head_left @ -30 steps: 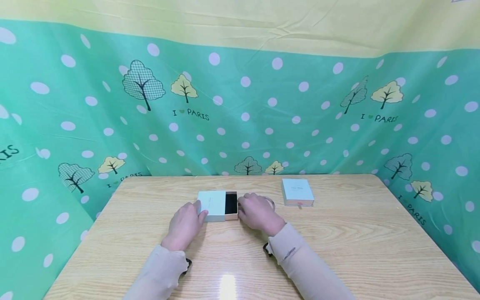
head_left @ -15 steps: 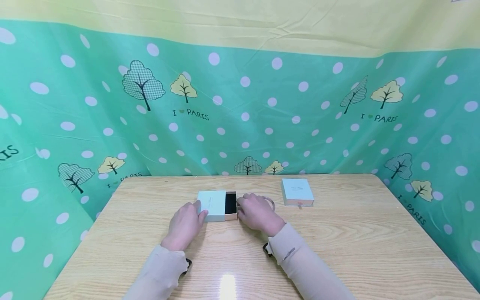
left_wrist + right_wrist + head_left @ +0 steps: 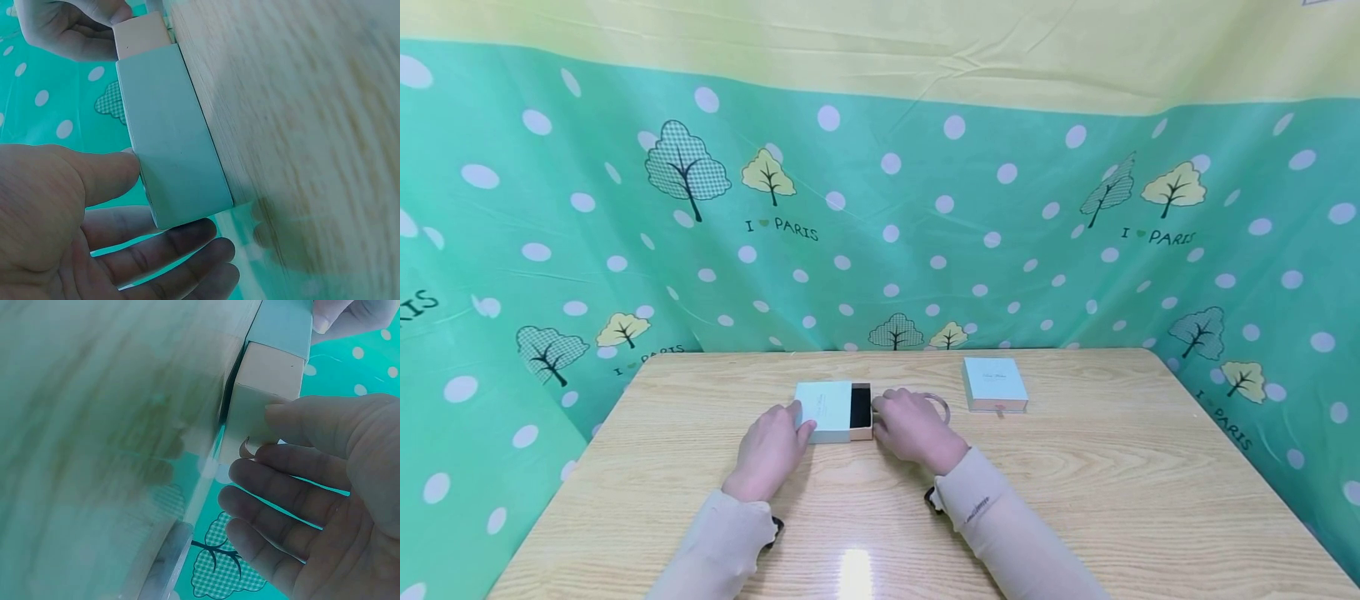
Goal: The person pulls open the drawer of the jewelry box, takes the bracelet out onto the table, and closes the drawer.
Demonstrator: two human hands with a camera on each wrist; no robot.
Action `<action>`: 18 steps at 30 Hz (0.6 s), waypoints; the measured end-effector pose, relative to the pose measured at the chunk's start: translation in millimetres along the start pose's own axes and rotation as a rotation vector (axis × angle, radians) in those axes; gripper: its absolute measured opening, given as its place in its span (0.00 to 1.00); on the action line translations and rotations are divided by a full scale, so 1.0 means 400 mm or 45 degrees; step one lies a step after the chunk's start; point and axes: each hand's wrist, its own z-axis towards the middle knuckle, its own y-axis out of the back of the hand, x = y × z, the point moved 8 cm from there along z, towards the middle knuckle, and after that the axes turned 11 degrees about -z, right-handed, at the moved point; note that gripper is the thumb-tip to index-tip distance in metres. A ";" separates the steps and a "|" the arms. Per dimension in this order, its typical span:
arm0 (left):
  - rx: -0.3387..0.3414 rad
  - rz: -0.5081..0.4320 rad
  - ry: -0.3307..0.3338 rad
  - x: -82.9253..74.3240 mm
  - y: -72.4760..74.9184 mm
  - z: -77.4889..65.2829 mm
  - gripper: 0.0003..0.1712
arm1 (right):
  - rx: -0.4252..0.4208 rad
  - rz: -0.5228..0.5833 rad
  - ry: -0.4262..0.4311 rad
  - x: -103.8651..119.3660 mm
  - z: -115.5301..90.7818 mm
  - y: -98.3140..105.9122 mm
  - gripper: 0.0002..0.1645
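A pale blue drawer box (image 3: 823, 408) lies on the table, its pink-sided drawer (image 3: 861, 433) partly out to the right. Black lining (image 3: 860, 407) shows inside. My left hand (image 3: 772, 450) holds the box at its left end. In the left wrist view the thumb is against one long edge of the blue sleeve (image 3: 175, 137), with fingers around the end. My right hand (image 3: 913, 425) is at the drawer's outer end. In the right wrist view its thumb presses the drawer front (image 3: 250, 419), the other fingers extended, index tip beside a small ribbon pull (image 3: 246, 449).
A second pale blue box (image 3: 995, 383), with its drawer in, stands at the back right. Partly behind my right hand lies a greyish ring-shaped thing (image 3: 945, 407). The wooden table (image 3: 880, 508) ends at a green polka-dot curtain (image 3: 887, 250).
The drawer has slid slightly left into the sleeve, and my right hand has moved left with it. My left hand and the sleeve have stayed in place.
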 end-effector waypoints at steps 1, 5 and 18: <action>0.000 0.001 0.000 0.000 0.000 0.000 0.26 | 0.001 -0.001 0.001 0.000 0.000 0.000 0.03; 0.003 0.005 -0.001 0.000 0.000 -0.001 0.26 | 0.002 0.001 0.007 0.002 0.001 -0.001 0.04; 0.006 -0.001 0.006 0.002 -0.003 -0.001 0.27 | -0.002 0.009 0.028 0.007 0.001 -0.002 0.04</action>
